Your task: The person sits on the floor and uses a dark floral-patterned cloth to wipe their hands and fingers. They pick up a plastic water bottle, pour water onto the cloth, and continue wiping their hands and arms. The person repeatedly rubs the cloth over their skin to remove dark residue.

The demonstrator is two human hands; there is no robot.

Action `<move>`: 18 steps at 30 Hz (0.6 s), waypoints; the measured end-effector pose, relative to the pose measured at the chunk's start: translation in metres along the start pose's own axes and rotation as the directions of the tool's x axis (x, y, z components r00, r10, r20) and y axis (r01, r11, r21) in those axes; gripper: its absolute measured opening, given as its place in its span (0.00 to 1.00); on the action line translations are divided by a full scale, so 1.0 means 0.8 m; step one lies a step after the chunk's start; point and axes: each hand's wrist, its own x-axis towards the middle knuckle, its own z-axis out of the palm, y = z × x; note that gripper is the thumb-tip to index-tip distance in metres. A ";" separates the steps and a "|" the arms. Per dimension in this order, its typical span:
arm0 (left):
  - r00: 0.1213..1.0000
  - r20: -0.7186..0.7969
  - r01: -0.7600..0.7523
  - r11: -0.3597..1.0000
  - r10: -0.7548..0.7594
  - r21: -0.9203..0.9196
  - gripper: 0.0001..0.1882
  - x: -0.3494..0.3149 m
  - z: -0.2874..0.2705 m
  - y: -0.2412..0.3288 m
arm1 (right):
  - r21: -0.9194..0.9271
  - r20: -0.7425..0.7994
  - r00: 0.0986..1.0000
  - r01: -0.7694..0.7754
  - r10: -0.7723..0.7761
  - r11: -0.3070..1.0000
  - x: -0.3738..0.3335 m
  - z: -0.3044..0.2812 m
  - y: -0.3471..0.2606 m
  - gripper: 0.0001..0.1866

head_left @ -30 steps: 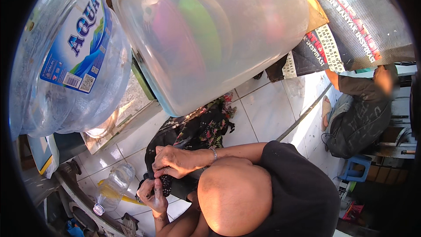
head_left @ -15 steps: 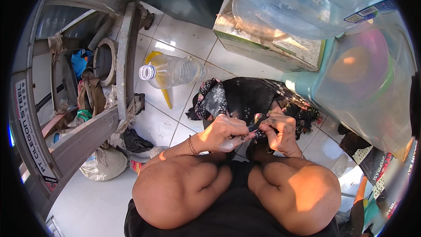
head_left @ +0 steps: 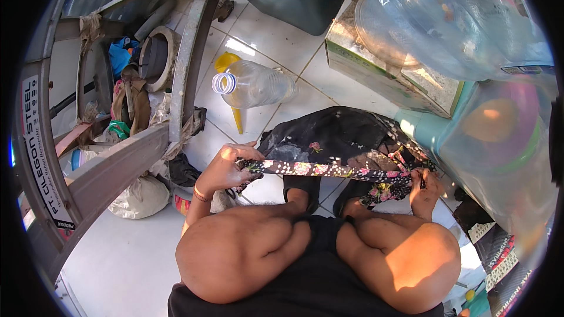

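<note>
A grey metal frame stands left of the left hand; a translucent tub sits ahead and right of the right hand. Just ahead of and between the hands is a bunched black floral cloth, its flowered band drawn taut between them. A clear bottle lies ahead of the left hand, partly hiding a yellow funnel. The left hand, reaching inward, grips one band end; the right, fingers curled, grasps the other.
</note>
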 end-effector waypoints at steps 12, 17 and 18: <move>0.959 0.064 0.201 0.506 -0.275 -0.839 0.10 0.098 0.052 0.061 | 0.247 0.306 0.948 0.009 -0.087 0.969 0.077 0.036 -0.026 0.29; 0.904 -0.241 0.042 0.633 -0.354 -0.773 0.09 0.038 0.021 0.051 | 0.152 0.594 0.797 0.022 -0.109 0.988 0.080 0.058 -0.023 0.28; 0.892 -0.289 0.055 0.719 -0.347 -0.693 0.09 0.015 0.014 0.030 | 0.218 0.608 0.776 0.040 -0.168 0.975 0.048 0.028 -0.038 0.28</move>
